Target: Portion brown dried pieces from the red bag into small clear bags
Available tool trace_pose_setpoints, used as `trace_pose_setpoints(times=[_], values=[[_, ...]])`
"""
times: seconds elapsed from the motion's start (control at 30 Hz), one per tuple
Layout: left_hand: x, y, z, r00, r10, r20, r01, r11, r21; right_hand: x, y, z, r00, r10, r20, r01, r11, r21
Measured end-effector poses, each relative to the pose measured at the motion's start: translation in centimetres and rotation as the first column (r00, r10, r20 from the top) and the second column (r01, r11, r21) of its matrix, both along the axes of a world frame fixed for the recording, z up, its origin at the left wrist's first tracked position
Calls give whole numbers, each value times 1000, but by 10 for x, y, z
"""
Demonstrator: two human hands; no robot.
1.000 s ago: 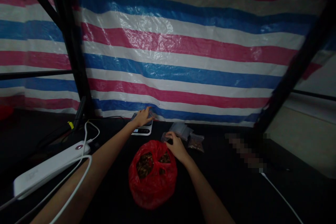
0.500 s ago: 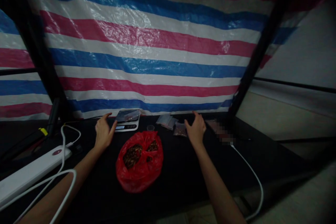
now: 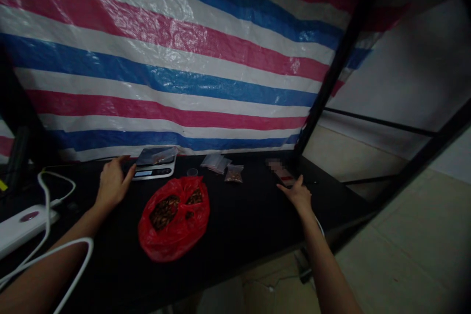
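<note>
Left hand [image 3: 113, 185] rests on the black surface [image 3: 250, 216] just beside the digital scale [image 3: 154, 170], fingers apart, holding nothing. Right hand [image 3: 296, 195] sits at a pixelated strip [image 3: 280, 171], fingers apart, nothing gripped; contact with the strip can't be told. Between the hands lies the red plastic bag [image 3: 173, 220] of brown pieces, likely soft and light, best pinched by its loose plastic. Farther back: a clear bag [image 3: 165, 155] on the scale, small cup [image 3: 192, 171], loose clear bags [image 3: 214, 162], filled small bag [image 3: 234, 174], then striped tarp [image 3: 165, 78].
</note>
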State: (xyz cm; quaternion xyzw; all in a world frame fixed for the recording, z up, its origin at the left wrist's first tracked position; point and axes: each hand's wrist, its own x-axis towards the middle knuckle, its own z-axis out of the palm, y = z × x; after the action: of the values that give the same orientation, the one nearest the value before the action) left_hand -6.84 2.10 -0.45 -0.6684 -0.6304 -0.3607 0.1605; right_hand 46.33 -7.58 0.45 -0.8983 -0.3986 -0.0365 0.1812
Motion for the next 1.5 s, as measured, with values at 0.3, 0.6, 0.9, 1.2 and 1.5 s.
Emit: trace_pose_setpoints(times=[0.3, 0.6, 0.9, 1.2, 1.5], values=[[6, -7, 2, 996, -76, 54, 72, 995, 72, -28, 11, 0, 988, -54, 145, 47, 998, 51], [11, -4, 3, 981, -196, -1, 196, 978, 70, -107, -2, -6, 836, 131, 533, -171, 985, 26], [13, -3, -1, 967, -253, -12, 253, 964, 80, -198, 44, 64, 686, 504, 525, -522, 843, -126], [28, 18, 24, 964, -254, 83, 240, 960, 146, -240, 81, 38, 639, 665, 387, -591, 746, -305], [69, 77, 39, 937, -333, -110, 270, 884, -382, -221, 79, 34, 707, 625, 330, -587, 780, -219]])
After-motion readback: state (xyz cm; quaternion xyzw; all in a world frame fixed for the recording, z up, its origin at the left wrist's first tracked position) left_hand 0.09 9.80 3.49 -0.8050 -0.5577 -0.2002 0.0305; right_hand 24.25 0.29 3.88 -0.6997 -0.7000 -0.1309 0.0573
